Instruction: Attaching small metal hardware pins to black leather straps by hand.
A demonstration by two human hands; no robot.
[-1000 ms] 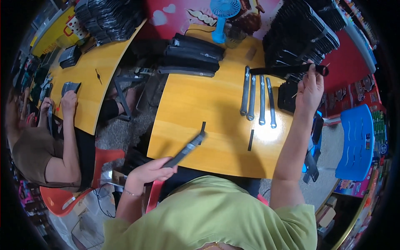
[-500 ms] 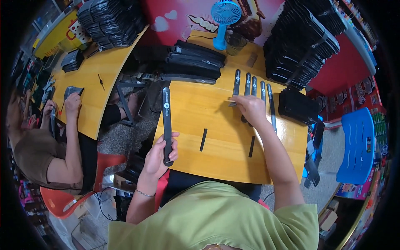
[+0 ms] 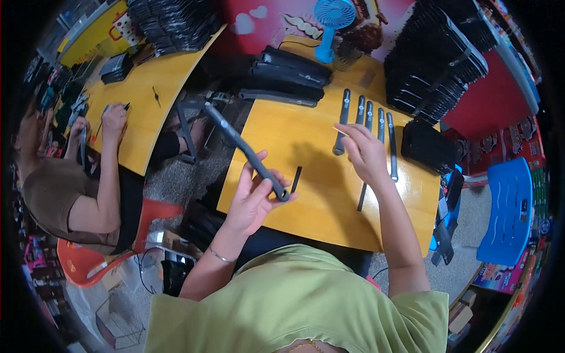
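Observation:
My left hand (image 3: 248, 203) grips a long black strap (image 3: 240, 141) near its lower end, which has a round hole. The strap slants up and left above the near left part of the table (image 3: 271, 132). Held over the table's right half, my right hand (image 3: 371, 157) has thumb and fingers pinched together. A thin pale sliver shows at its fingertips, too small to name. Beyond and beside that hand, several similar black straps (image 3: 393, 150) lie in a row. Two short black strips (image 3: 296, 180) lie nearer me, one by my left fingers and one below my right hand.
Stacked black folded goods (image 3: 288, 76) lie at the back, beside a blue fan (image 3: 334, 17). A tall black stack (image 3: 432, 65) and a black pouch (image 3: 428, 147) stand right. A blue chair (image 3: 505, 212) is farther right. Leftward, another person (image 3: 88, 200) works at a second table.
My left hand has moved right and tipped the strap from upright to a leftward slant. My right hand stays near the strap row, lifted slightly away. The whole view has shifted a little.

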